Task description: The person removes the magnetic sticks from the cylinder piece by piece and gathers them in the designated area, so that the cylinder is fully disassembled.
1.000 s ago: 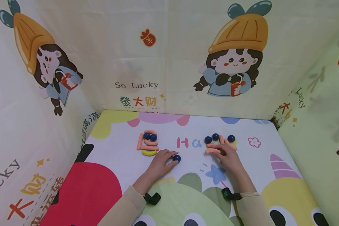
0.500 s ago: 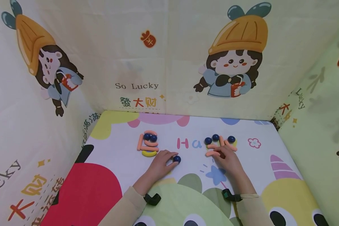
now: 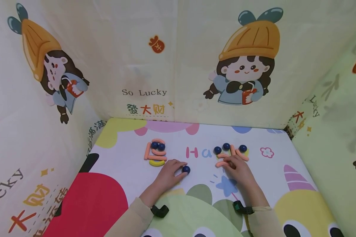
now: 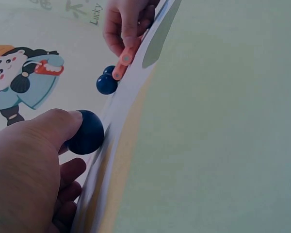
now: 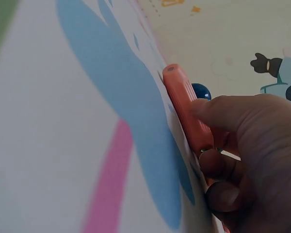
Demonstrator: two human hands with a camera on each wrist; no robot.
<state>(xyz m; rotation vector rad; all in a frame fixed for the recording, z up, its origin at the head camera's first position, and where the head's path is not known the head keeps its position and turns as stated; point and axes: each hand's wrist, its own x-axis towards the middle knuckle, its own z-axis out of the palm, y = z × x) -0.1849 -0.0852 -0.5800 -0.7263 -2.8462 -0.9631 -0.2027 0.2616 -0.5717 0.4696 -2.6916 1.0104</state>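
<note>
My left hand (image 3: 169, 174) pinches a dark blue ball (image 3: 186, 169) between thumb and fingers, low at the tabletop. In the left wrist view the thumb lies against this ball (image 4: 87, 133). My right hand (image 3: 238, 168) pinches the right end of a curved salmon-pink stick (image 3: 221, 164). The right wrist view shows the thumb on that grooved stick (image 5: 184, 107), close over the table. Just beyond it lies another curved pink stick (image 3: 222, 155), with straight pink sticks (image 3: 233, 150) beside the fingers. Dark blue balls (image 3: 226, 146) sit along the back of this group.
At the left, pink sticks (image 3: 147, 151) frame two dark blue balls (image 3: 161, 147), with a curved yellow piece (image 3: 157, 163) in front. A printed cloth (image 3: 192, 138) covers the table. Patterned fabric walls (image 3: 187, 82) enclose the back and both sides.
The pinched pink stick has turned, its left end coming nearer the person. The leftmost ball by the right hand has shifted slightly left. The left hand keeps its ball; the head view has tilted slightly.
</note>
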